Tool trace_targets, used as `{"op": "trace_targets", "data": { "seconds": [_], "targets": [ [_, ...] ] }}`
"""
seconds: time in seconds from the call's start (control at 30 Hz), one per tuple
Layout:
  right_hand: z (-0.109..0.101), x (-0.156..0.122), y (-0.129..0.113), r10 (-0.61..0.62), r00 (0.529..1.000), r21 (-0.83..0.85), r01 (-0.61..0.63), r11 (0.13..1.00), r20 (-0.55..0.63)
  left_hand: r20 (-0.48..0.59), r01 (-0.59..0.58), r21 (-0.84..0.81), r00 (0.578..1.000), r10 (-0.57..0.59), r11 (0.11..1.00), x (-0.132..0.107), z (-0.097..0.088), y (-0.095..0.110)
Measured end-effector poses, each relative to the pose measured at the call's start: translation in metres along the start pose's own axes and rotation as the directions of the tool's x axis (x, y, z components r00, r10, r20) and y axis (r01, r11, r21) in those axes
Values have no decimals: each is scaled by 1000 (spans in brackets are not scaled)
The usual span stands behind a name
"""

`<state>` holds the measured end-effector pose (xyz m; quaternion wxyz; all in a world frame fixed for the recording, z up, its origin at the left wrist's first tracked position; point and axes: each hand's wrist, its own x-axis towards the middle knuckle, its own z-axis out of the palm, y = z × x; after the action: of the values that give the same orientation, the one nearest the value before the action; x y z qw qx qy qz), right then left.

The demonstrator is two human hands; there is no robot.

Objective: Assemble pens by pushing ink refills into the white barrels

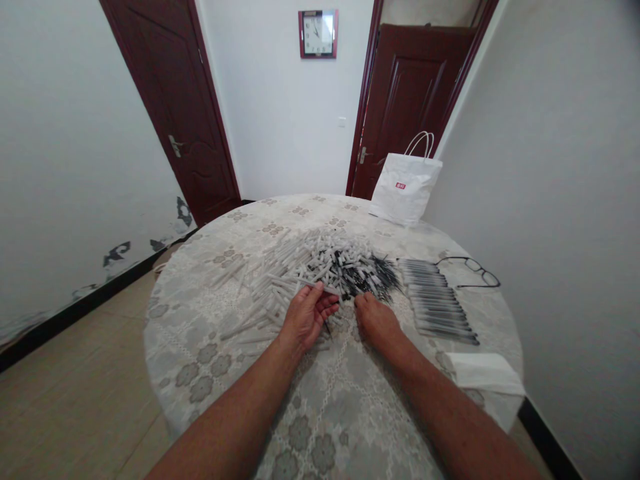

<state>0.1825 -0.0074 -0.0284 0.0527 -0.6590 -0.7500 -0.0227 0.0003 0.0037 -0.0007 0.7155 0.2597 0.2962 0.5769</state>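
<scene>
My left hand (309, 319) pinches a whitish pen barrel (330, 290) between thumb and fingers, its end pointing to the right. Just right of it, my right hand (377, 321) is closed with the fingertips together; whatever they hold is too small to make out. Loose pen barrels (270, 303) lie in a spread heap beside and beyond my left hand. Behind both hands are piled short white pieces (335, 250). Thin black pen parts (383, 275) lie in a tangle beyond my right hand.
To the right, several pens (435, 303) lie side by side in a row, with eyeglasses (480, 270) next to them. A folded white tissue (483, 373) is near the right edge of the round table (320, 407). A white paper bag (405, 190) stands at the back.
</scene>
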Motion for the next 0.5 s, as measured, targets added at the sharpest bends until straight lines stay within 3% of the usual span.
{"op": "trace_targets", "data": {
  "seconds": [0.07, 0.13, 0.2, 0.27, 0.37, 0.43, 0.5],
  "targets": [
    [-2, 0, 0, 4, 995, 158, 11, 987, -99, 1, -7, 4, 1000, 7, 1000, -1, 1, 1],
    [-6, 0, -1, 38, 975, 416, 59, 907, -221, 2, -14, 8, 1000, 14, 1000, -1, 1, 2],
    [-12, -1, -2, 107, 959, 688, 109, 717, -263, 1, -17, 13, 1000, 17, 1000, -1, 1, 2],
    [-16, -2, -5, 146, 969, 887, 113, 447, -197, 0, -17, 16, 1000, 17, 1000, -1, 1, 2],
    [-19, -2, -9, 115, 987, 992, 99, 81, -108, 7, -16, 19, 1000, 16, 1000, -1, 2, 1],
    [-17, -2, -10, 107, 990, 993, 101, -59, -95, 16, -15, 21, 1000, 14, 1000, -1, 2, 0],
    [-14, -1, -11, 113, 990, 987, 100, -126, -86, 18, -13, 24, 1000, 12, 1000, -2, 2, 0]
  ]
}}
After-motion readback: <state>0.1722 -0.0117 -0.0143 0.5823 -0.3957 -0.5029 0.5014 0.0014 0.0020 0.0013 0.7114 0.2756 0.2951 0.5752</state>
